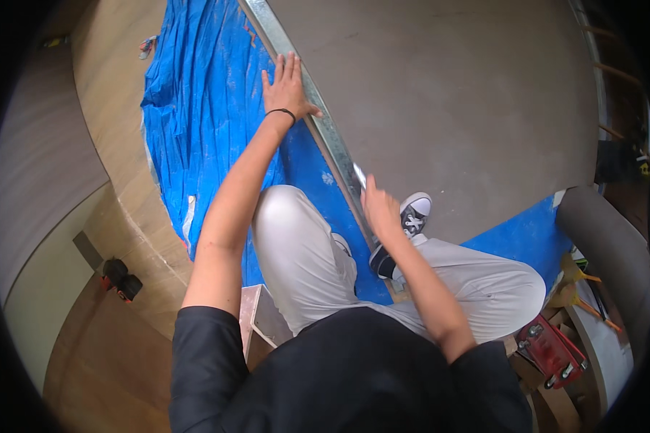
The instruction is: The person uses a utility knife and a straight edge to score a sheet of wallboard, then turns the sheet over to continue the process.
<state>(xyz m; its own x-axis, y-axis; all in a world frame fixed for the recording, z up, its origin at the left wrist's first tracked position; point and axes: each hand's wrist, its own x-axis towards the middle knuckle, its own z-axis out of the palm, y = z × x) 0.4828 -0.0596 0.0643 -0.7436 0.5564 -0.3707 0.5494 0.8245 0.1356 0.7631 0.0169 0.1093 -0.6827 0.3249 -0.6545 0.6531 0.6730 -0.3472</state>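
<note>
A long metal bar runs diagonally along the edge of a large grey sheet, beside a blue tarp. My left hand rests on the bar's upper part, fingers spread, thumb over its right side. My right hand is closed round a slim silver tool held against the bar's right edge, lower down; its tip is too small to make out. My bent legs and sneaker are just beside and below the bar.
Tan flooring and curved boards lie to the left, with a black-and-orange object. A box is by my left leg. At right are a dark roll, a red wheeled dolly and yellow-handled tools.
</note>
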